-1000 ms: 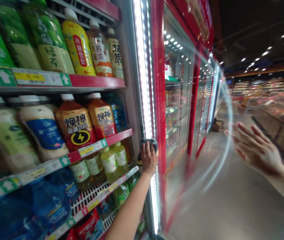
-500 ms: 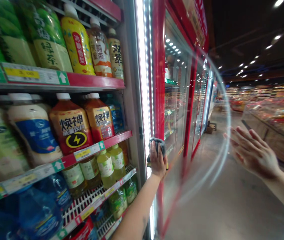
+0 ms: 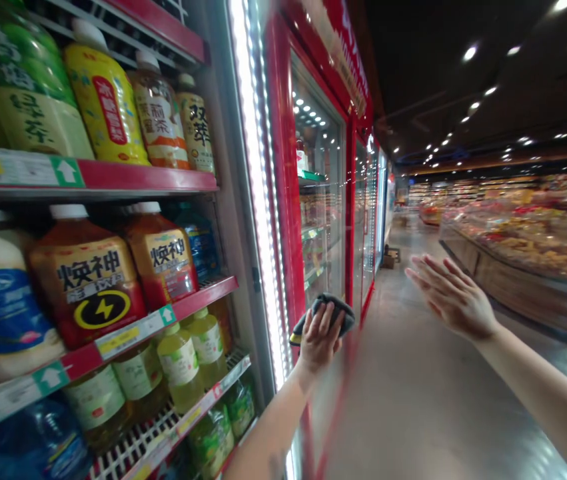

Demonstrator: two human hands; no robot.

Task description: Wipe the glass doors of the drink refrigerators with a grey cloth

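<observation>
My left hand (image 3: 319, 339) has its fingers over a dark grey cloth (image 3: 346, 321) with a yellow edge, and the cloth is bunched under the palm. In view it overlaps the red door frame (image 3: 287, 220) and glass beside the light strip (image 3: 258, 200); a clear pane under the cloth cannot be made out. Out to the right, my right hand (image 3: 456, 300) is raised with flat, outstretched fingers and holds nothing. Whether its palm rests on a clear surface I cannot tell.
Shelves of drink bottles (image 3: 96, 267) fill the left side, with price strips along the shelf edges (image 3: 150, 177). Further on stand red-framed glass coolers (image 3: 320, 167). A grey floor aisle (image 3: 393, 400) runs beside a long goods counter (image 3: 508, 280) at the right.
The view has turned right, so shelves and cooler sit further left. My left hand with the cloth has moved right, off the light strip. My right hand stays flat and raised. The curved bright streak is gone.
</observation>
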